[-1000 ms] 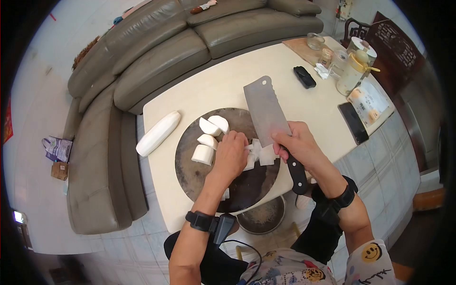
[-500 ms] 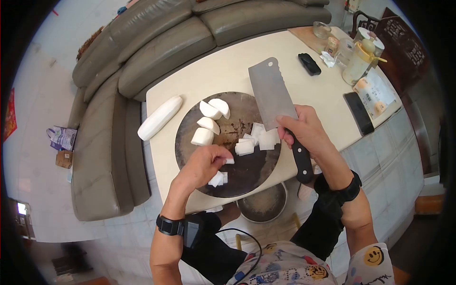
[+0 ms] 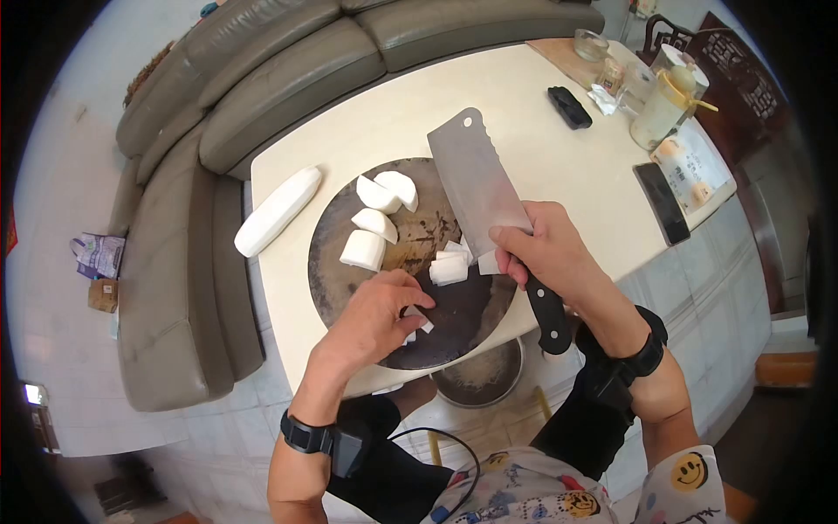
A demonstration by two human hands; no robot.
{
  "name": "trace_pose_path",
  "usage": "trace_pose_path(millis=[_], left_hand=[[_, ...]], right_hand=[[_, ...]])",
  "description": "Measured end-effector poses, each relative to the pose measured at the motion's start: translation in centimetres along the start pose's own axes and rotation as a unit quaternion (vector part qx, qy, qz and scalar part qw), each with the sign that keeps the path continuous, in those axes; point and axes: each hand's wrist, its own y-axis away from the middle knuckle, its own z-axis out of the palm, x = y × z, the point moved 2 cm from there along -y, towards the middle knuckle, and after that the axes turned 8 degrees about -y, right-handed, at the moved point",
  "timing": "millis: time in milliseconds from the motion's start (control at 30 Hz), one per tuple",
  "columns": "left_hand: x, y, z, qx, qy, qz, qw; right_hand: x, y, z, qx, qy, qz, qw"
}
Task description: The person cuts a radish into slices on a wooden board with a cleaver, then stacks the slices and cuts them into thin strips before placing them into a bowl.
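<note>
My right hand (image 3: 550, 253) is closed round the handle of a cleaver (image 3: 480, 170), with finger and thumb at the base of the blade. The blade is tilted over the right side of a round dark chopping board (image 3: 336, 293). White radish slices (image 3: 450, 268) lie close to the blade, partly hidden by it. Over the board's near left part, my left hand (image 3: 375, 319) curls its fingers and thumb about a small white radish piece (image 3: 425, 323). Larger cut radish chunks (image 3: 364, 250) rest on the board's far left.
A whole peeled radish (image 3: 279, 211) lies on the table (image 3: 367, 131) left of the board. A phone (image 3: 661, 203), a black object (image 3: 569, 107) and a yellow-lidded bottle (image 3: 661, 113) are at the right. Below the table edge sits a metal basin (image 3: 480, 380). A sofa (image 3: 292, 96) stands behind.
My left hand has moved slightly toward me, over the small slices at the board's near edge. The cleaver has shifted left and covers more of the slices on the right.
</note>
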Motion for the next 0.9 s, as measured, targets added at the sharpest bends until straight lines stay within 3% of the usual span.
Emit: trace_pose_path(millis=[133,367,533,633,700,767,900], left_hand=[[1.4,-1.4,1.1,0.113,-0.042,0.020,0.993],[0.7,-4.9,4.6,0.177,-0.141,0.032,0.973],[0.2,-5.4,3.4,0.233,-0.116,0.057,0.964],[0.2,-3.7,0.7,0.240,-0.104,0.014,0.965],[-0.1,-1.9,-0.8,0.189,-0.106,-0.035,0.976],[-0.8,-0.2,-0.8,0.060,-0.061,-0.100,0.991],[0.0,1.0,-0.1,0.048,-0.081,-0.106,0.990]], right_hand=[[-0.2,-0.1,-0.2,0.022,0.016,0.000,1.000],[-0.7,0.4,-1.0,0.041,0.025,-0.012,0.999],[-0.5,0.5,-1.2,0.035,0.015,-0.020,0.999],[-0.3,0.7,-1.3,0.032,0.017,-0.014,0.999],[-0.3,0.8,-1.1,0.027,0.020,-0.012,0.999],[-0.5,1.3,-0.7,0.005,0.044,0.010,0.999],[0.1,1.6,0.1,-0.015,0.048,0.019,0.999]])
